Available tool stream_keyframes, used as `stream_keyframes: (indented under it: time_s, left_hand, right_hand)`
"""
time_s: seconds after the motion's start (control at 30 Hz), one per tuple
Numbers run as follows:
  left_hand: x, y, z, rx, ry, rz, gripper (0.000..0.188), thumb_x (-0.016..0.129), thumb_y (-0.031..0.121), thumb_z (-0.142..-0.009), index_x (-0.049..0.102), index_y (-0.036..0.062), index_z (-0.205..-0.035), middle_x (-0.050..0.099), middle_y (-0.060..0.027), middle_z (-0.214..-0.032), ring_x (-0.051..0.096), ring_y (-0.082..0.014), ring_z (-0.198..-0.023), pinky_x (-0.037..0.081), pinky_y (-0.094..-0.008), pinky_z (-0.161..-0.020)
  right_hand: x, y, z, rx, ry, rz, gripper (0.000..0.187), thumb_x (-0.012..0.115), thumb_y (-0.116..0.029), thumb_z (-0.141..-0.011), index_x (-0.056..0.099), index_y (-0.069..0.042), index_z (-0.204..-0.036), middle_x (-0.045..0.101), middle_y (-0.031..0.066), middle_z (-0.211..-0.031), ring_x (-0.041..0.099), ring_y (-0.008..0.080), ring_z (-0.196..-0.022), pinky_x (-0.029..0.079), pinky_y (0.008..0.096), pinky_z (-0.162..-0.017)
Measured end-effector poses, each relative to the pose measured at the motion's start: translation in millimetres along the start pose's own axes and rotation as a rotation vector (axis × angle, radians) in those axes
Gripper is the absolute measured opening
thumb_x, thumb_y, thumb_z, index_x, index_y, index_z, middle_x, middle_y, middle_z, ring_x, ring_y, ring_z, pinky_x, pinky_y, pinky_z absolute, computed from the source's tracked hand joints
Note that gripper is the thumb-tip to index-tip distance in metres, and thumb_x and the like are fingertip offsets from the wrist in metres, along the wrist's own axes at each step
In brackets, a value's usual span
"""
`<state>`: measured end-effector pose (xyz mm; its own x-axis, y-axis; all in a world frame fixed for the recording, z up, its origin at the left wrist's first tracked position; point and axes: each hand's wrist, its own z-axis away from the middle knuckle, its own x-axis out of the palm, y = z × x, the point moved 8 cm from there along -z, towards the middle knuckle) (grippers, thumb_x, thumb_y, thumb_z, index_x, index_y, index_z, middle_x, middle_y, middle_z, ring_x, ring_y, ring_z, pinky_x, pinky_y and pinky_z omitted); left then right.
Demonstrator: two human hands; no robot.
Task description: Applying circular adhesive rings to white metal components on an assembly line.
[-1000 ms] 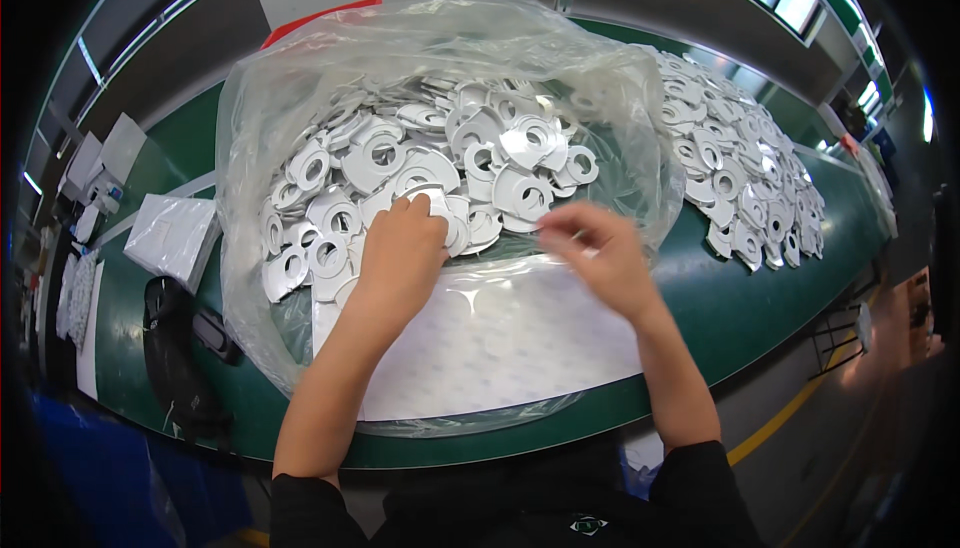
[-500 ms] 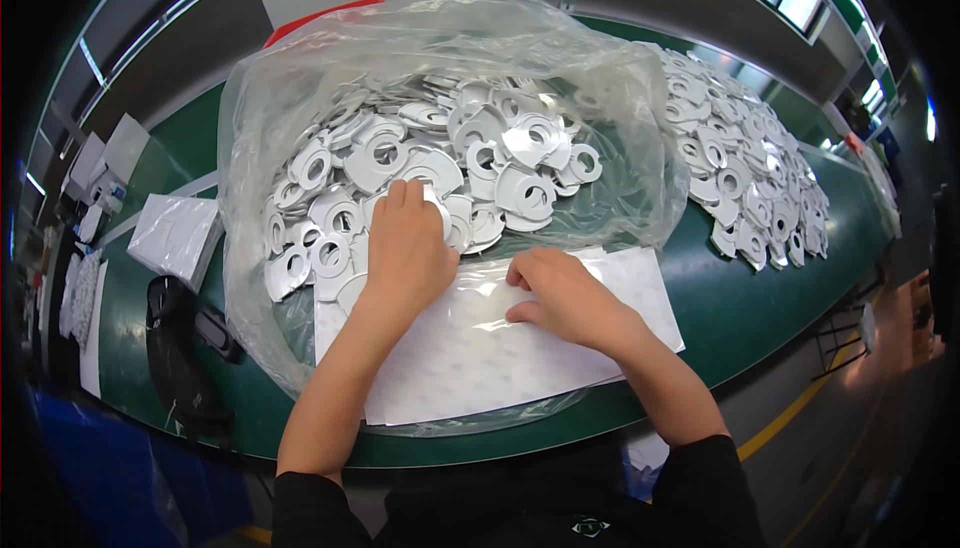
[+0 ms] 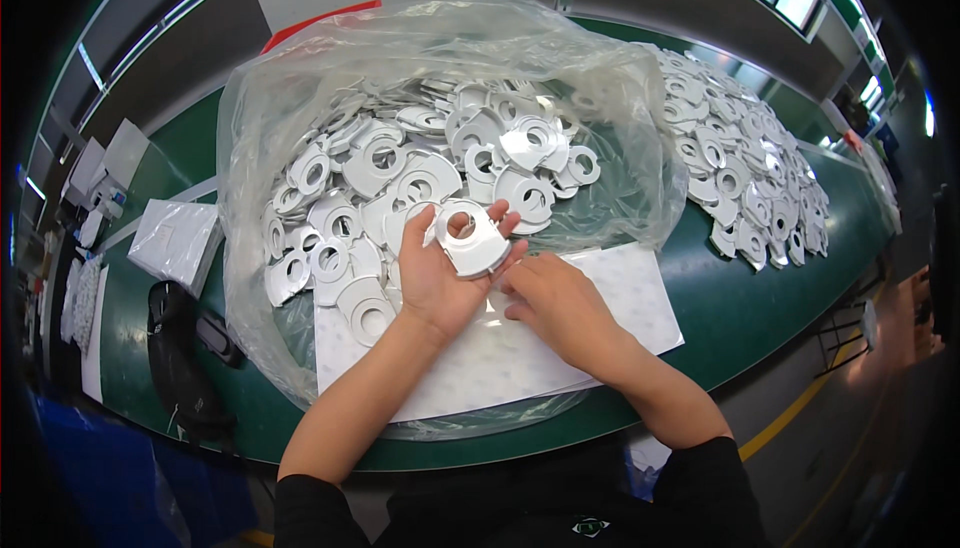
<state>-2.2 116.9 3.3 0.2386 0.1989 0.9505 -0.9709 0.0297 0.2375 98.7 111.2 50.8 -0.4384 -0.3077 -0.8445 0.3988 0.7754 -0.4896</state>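
Observation:
My left hand is turned palm up, with a flat white ring-shaped part held in it. The part has a round hole and a cut-off lower edge; fingers show behind it and through the hole. Close to its lower right edge is my right hand, fingers curled inward; what its fingertips pinch, if anything, is hidden. Both hands are above white sheets under clear film. Just beyond lies a heap of similar white parts inside a large open clear plastic bag.
On the right of the green table lies a second heap of white parts. A wrapped white package, a black pouch and a small dark device lie at left. The table's curved front edge is near me.
My left hand has come back from the heap toward me and turned palm up, now holding a white part. My right hand has stayed nearly in place, fingers curled closer to it.

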Motion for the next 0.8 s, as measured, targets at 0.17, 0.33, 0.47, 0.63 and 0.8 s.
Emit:
stream_keyframes:
  time_s: [0.17, 0.33, 0.47, 0.63, 0.8]
  left_hand:
    - [-22.8, -6.9, -10.1, 0.003, -0.073, -0.112, 0.042, 0.028, 0.045, -0.097, 0.048, 0.0087, -0.100, 0.050, -0.0230, -0.122, 0.056, -0.0337, -0.102, 0.048, -0.0524, -0.084]
    - [-20.1, -5.3, -9.4, 0.057, -0.030, -0.224, 0.045, 0.020, 0.046, -0.099, 0.047, 0.0111, -0.105, 0.053, -0.0223, -0.118, 0.058, -0.0307, -0.093, 0.048, -0.0433, -0.077]
    - [-12.0, -10.9, -5.0, 0.022, 0.058, -0.302, 0.046, 0.019, 0.048, -0.099, 0.046, 0.0117, -0.107, 0.058, -0.0204, -0.109, 0.058, -0.0282, -0.090, 0.046, -0.0346, -0.070]
    - [-6.4, -26.3, 0.4, -0.099, -0.048, -0.629, 0.067, 0.011, 0.061, -0.094, 0.052, 0.0098, -0.111, 0.062, -0.0111, -0.091, 0.059, -0.0190, -0.077, 0.045, -0.0301, -0.062]
    - [-6.1, -29.2, 0.8, -0.112, -0.068, -0.650, 0.072, 0.010, 0.063, -0.093, 0.052, 0.0082, -0.112, 0.061, -0.0096, -0.086, 0.059, -0.0190, -0.075, 0.045, -0.0291, -0.059]
  right_hand:
    - [-9.8, 5.7, 1.9, 0.064, 0.064, -0.064, 0.028, 0.071, -0.004, -0.068, 0.054, -0.007, -0.091, 0.061, 0.0068, -0.084, 0.058, 0.0274, -0.079, 0.047, 0.0376, -0.067]
    - [-24.9, -7.5, -1.9, -0.004, -0.207, -0.484, 0.022, 0.070, -0.004, -0.072, 0.053, -0.006, -0.087, 0.063, 0.0043, -0.082, 0.059, 0.0190, -0.067, 0.047, 0.0298, -0.060]
    - [-38.8, 0.6, -0.2, 0.031, -0.032, -1.021, 0.020, 0.071, -0.001, -0.076, 0.056, -0.007, -0.088, 0.061, -0.0011, -0.083, 0.057, 0.0065, -0.073, 0.047, 0.0216, -0.063]
    - [-40.9, 49.6, -8.5, 0.263, 0.440, -1.034, 0.018, 0.067, -0.001, -0.080, 0.053, -0.001, -0.092, 0.062, 0.0059, -0.082, 0.058, 0.0091, -0.067, 0.049, 0.0233, -0.061]
    - [-19.3, 55.9, -11.1, 0.310, 0.412, -1.128, 0.019, 0.068, -0.003, -0.080, 0.053, 0.000, -0.092, 0.061, 0.0060, -0.080, 0.054, 0.0069, -0.057, 0.045, 0.0204, -0.049]
